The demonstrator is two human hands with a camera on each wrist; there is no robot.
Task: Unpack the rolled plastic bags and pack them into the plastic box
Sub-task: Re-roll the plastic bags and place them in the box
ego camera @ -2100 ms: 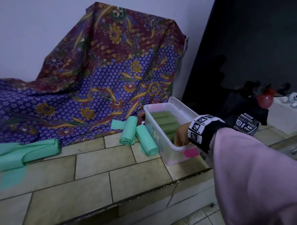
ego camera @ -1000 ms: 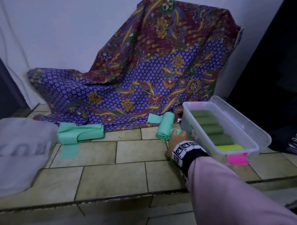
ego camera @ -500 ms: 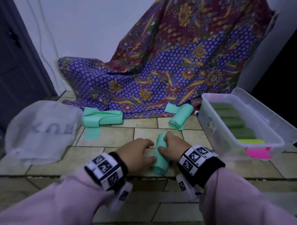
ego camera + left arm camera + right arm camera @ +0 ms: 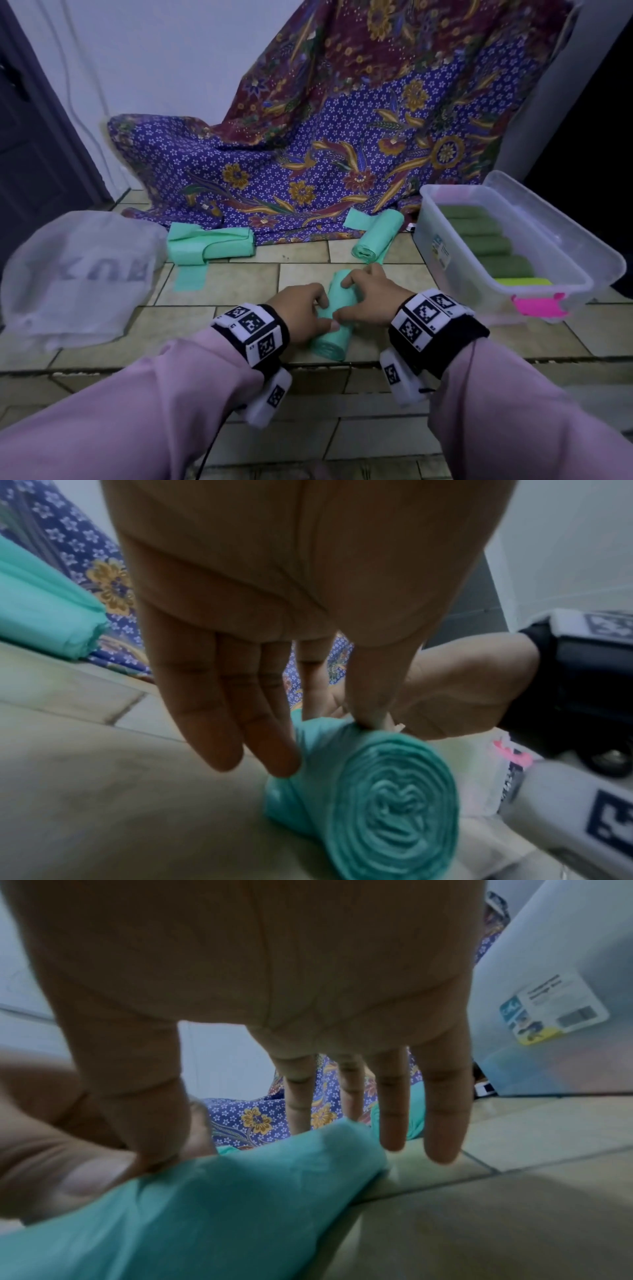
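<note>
A mint-green roll of plastic bags (image 4: 334,330) lies on the tiled ledge in front of me, its spiral end (image 4: 387,804) facing me. My left hand (image 4: 303,308) holds its left side, thumb and forefinger pinching the top (image 4: 368,725). My right hand (image 4: 368,299) grips it from the right, with the thumb (image 4: 154,1137) pressing on the roll (image 4: 205,1204) and the fingers reaching over it. To the right stands the clear plastic box (image 4: 455,253), open, with several green rolls (image 4: 486,245) in a row inside. A second roll (image 4: 375,238) lies by the box.
A loosely unrolled bundle of green bags (image 4: 210,243) lies at the back left. A white plastic bag (image 4: 78,274) sits at the far left. A patterned purple cloth (image 4: 342,154) drapes behind. The ledge's front edge (image 4: 205,368) runs just below my wrists.
My right hand left the box, took a roll from beside it and drew it to the front of the ledge. My left hand came in, and both now hold the roll.
</note>
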